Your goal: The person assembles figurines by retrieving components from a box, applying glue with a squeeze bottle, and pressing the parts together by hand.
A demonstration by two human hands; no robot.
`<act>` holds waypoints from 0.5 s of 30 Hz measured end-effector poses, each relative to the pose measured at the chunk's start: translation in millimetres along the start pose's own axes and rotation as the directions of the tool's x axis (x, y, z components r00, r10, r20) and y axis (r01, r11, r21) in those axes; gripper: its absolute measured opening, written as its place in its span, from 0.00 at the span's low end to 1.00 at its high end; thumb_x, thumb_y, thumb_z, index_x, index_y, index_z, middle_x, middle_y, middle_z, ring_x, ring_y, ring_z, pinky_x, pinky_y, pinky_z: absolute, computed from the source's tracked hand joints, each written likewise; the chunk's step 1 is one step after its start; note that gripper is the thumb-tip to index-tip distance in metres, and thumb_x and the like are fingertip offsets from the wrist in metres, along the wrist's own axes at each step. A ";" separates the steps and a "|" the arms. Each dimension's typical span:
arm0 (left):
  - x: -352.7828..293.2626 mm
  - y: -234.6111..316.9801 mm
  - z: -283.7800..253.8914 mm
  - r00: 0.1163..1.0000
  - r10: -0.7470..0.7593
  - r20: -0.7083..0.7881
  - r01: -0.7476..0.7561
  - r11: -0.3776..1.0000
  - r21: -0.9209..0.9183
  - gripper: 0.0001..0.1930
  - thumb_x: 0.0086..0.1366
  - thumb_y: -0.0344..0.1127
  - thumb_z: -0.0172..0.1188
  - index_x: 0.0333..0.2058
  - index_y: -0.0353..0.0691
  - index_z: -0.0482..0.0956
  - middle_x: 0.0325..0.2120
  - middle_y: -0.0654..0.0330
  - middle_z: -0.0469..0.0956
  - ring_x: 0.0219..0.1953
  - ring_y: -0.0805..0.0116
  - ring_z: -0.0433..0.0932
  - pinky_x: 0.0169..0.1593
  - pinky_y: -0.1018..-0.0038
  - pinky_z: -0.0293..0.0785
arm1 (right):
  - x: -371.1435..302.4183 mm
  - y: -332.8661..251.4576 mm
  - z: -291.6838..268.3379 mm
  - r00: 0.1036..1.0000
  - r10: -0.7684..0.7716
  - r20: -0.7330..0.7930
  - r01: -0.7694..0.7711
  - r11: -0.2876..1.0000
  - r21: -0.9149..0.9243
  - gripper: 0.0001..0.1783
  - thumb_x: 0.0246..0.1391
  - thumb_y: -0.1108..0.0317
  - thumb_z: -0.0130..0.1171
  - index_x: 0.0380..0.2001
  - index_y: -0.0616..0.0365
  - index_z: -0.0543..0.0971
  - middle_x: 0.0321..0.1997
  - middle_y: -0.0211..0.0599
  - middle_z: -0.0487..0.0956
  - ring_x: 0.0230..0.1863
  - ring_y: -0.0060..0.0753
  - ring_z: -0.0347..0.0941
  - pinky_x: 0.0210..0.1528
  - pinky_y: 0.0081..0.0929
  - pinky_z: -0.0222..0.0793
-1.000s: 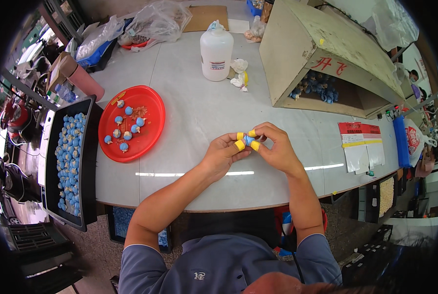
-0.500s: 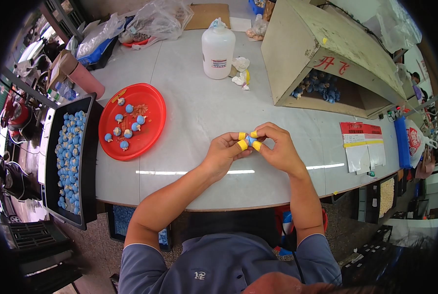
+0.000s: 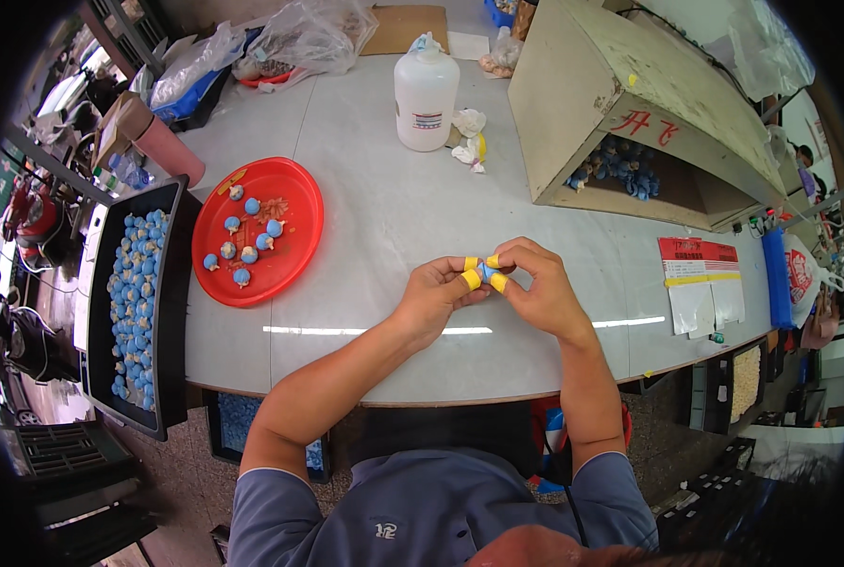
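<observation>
Over the grey table (image 3: 384,208), both hands meet at a small blue piece (image 3: 486,272), mostly hidden by the fingers. My left hand (image 3: 433,291) pinches it from the left, and my right hand (image 3: 542,288) from the right. Yellow tape wraps the thumbs and index fingertips of both. To the left, a round red plate (image 3: 299,255) holds several small blue balls (image 3: 249,254) with pale, ragged tips. Farther left, a long black bin (image 3: 171,321) is heaped with similar blue balls (image 3: 136,302).
A white plastic jug (image 3: 426,99) stands at the back beside crumpled tissue (image 3: 469,137). At right, an open-fronted beige box (image 3: 573,113) has blue pieces inside. Printed red-and-white sheets (image 3: 700,274) lie near the right edge. A pink bottle (image 3: 167,146) stands behind the bin.
The whole view has shifted very slightly. Both hands keep nearly the same pinch on the blue piece, with only tiny finger movement.
</observation>
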State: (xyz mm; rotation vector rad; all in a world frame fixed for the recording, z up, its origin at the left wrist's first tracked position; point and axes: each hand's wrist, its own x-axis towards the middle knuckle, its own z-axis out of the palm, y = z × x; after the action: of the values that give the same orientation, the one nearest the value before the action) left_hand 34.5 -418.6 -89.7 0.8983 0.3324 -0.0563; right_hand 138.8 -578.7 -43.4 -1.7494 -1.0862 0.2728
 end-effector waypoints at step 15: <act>-0.8 -3.0 0.2 0.997 0.076 -0.003 -0.076 0.996 0.039 0.11 0.68 0.28 0.57 0.47 0.30 0.74 0.43 0.55 0.79 0.45 0.69 0.79 0.53 0.71 0.78 | -1.5 1.4 2.2 1.000 0.014 -0.005 -0.014 0.999 0.048 0.13 0.43 0.86 0.60 0.35 0.66 0.78 0.39 0.40 0.78 0.37 0.30 0.76 0.44 0.25 0.72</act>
State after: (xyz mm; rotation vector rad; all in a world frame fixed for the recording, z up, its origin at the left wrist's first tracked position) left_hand 33.2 -420.7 -91.6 0.9489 0.3020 0.0096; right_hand 137.3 -578.5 -45.9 -1.7150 -1.0555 0.3002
